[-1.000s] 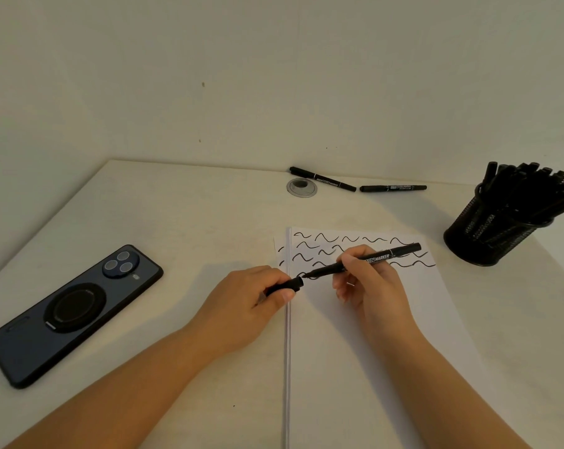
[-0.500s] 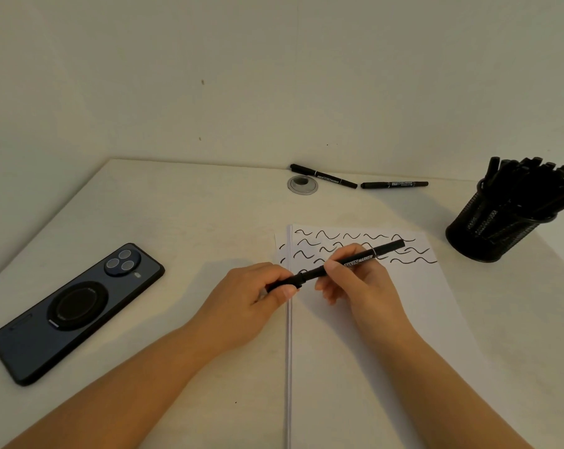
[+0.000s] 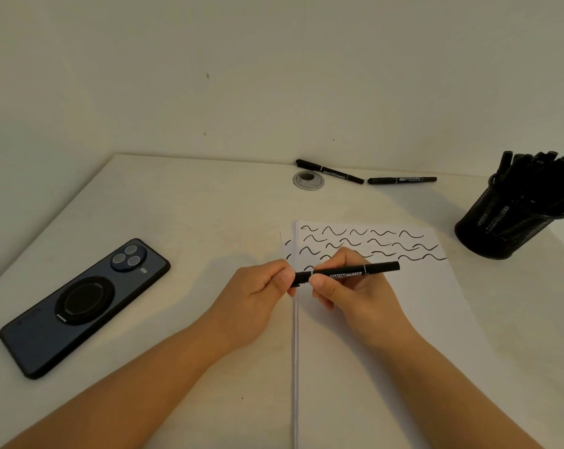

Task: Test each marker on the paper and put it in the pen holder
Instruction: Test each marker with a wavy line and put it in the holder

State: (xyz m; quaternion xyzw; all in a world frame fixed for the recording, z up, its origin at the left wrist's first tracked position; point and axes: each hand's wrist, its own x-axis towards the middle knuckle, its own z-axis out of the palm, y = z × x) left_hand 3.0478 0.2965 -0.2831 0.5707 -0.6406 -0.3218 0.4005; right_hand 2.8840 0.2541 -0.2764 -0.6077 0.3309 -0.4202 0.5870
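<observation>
Both hands pinch one marker (image 3: 355, 273) above the paper (image 3: 387, 335); left hand (image 3: 258, 296) at its cap (black), right hand (image 3: 355, 293) on the barrel.

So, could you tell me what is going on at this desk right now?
A person is testing markers on paper. The right hand holds a black marker by its barrel over the paper, while the left hand pinches the cap end. Rows of wavy test strokes already fill the top of the sheet. The pen holder is packed with markers, and two markers lie at the desk's far edge.
</observation>
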